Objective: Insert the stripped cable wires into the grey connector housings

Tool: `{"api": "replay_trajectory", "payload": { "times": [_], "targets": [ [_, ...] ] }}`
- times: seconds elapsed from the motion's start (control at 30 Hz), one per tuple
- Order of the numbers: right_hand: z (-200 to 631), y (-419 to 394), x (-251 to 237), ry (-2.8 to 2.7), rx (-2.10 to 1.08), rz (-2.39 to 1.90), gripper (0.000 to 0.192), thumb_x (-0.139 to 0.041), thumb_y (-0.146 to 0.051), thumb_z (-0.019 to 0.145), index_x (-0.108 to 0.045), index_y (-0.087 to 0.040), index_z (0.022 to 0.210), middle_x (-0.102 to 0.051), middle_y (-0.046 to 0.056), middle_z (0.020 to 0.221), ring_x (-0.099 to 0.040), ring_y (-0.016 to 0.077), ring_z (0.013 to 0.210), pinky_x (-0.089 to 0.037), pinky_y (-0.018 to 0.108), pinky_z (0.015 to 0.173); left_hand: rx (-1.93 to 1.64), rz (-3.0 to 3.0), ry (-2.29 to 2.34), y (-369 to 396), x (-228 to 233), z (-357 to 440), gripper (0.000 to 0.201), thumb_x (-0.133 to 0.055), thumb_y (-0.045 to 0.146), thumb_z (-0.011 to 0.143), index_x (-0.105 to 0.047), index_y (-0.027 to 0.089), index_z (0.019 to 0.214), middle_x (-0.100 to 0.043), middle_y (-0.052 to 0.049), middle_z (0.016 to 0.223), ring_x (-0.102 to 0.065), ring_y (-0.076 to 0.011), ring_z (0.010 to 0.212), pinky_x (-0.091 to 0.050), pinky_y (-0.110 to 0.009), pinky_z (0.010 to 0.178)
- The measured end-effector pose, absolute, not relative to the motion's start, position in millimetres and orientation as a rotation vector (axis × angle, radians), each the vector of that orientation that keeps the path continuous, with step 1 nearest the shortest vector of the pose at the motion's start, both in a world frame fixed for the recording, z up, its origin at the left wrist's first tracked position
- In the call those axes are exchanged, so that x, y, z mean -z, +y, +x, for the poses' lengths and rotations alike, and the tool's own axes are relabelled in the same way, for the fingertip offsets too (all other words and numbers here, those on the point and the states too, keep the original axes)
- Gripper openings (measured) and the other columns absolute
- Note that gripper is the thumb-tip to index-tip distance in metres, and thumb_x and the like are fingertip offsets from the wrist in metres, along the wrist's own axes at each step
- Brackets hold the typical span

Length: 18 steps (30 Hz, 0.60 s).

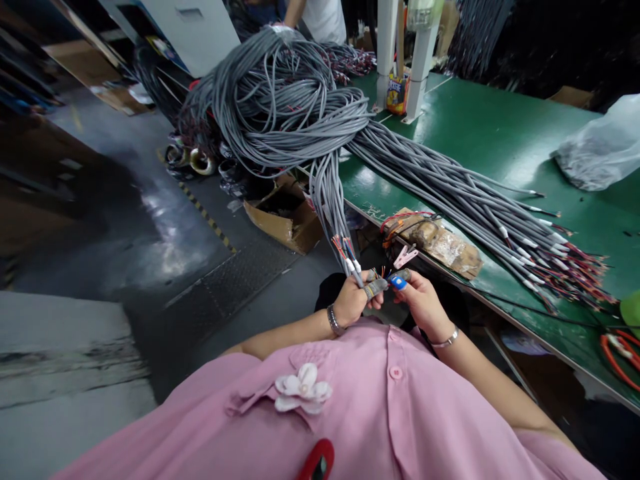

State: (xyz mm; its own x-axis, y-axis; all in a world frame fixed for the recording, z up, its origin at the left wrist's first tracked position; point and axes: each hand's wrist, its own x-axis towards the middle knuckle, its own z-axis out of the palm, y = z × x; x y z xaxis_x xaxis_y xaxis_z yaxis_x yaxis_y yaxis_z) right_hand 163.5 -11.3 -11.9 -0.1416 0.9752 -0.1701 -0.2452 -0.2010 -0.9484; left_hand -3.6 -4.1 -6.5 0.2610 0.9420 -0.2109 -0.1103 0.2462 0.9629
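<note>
My left hand (354,301), with grey covers on its fingers, is closed around the end of a grey cable, whose thin coloured wires (384,272) fan out toward the right. Against those wire tips my right hand (425,303) is pinched, a blue cover (399,282) on its thumb and a grey one on a finger. Whether a small tool is hidden in that pinch cannot be made out. Just above my left hand, more grey cables (327,193) hang down from the table edge, their white-sleeved ends (353,265) showing red, orange and blue wires.
A big coil of grey cable (280,107) lies on the green table (480,127). Cut cables (450,187) spread rightward. At the edge sit a taped block (440,243) and a pink clip (405,256). A cardboard box (283,220) is below; another person (323,20) stands beyond.
</note>
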Motion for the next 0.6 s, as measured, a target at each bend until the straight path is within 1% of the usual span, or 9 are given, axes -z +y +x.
{"api": "replay_trajectory", "payload": {
  "times": [0.1,0.2,0.3,0.4,0.6],
  "targets": [
    [166.5,-11.4,9.9,-0.981,-1.618,-1.067,0.025,-0.069,-0.043,0.078,-0.062,-0.019,0.080,-0.054,-0.003,0.065,-0.044,0.0090,0.055,-0.044,0.025,0.056,-0.943,1.055,1.032,-3.2,5.6,-3.5,0.037,-0.066,0.048,0.077,-0.057,0.014,0.065,-0.060,0.000,0.052,-0.054,-0.0085,0.041,-0.034,-0.018,0.038],
    [167.5,-11.2,5.6,-0.983,-1.647,-1.066,0.026,-0.073,-0.041,0.074,-0.061,-0.018,0.079,-0.055,-0.003,0.066,-0.045,0.0088,0.054,-0.045,0.025,0.055,-0.952,1.054,1.036,-2.6,5.3,-3.4,0.037,-0.067,0.048,0.077,-0.057,0.014,0.065,-0.060,0.000,0.052,-0.053,-0.0085,0.040,-0.033,-0.018,0.038],
    [166.2,-10.6,3.3,-0.984,-1.598,-1.107,0.027,-0.076,-0.040,0.070,-0.061,-0.018,0.075,-0.053,-0.004,0.062,-0.045,0.0090,0.053,-0.043,0.024,0.054,-0.955,1.047,1.041,-2.5,6.5,-2.9,0.037,-0.067,0.048,0.076,-0.057,0.014,0.066,-0.060,0.000,0.051,-0.054,-0.0087,0.040,-0.034,-0.018,0.038],
    [164.6,-10.5,4.3,-0.996,-1.566,-1.124,0.027,-0.076,-0.041,0.070,-0.061,-0.019,0.074,-0.053,-0.004,0.062,-0.044,0.0092,0.053,-0.042,0.024,0.053,-0.956,1.035,1.047,-2.3,8.1,-2.4,0.038,-0.066,0.050,0.076,-0.057,0.014,0.066,-0.060,0.000,0.053,-0.054,-0.0087,0.041,-0.034,-0.018,0.038],
    [166.3,-13.1,6.6,-1.091,-1.624,-1.114,0.028,-0.076,-0.041,0.069,-0.061,-0.018,0.070,-0.054,-0.003,0.062,-0.045,0.0094,0.054,-0.039,0.023,0.051,-0.995,0.987,1.070,-1.4,8.4,-2.8,0.036,-0.068,0.048,0.075,-0.057,0.014,0.068,-0.060,0.001,0.054,-0.052,-0.0075,0.040,-0.032,-0.018,0.037]
  ]
}}
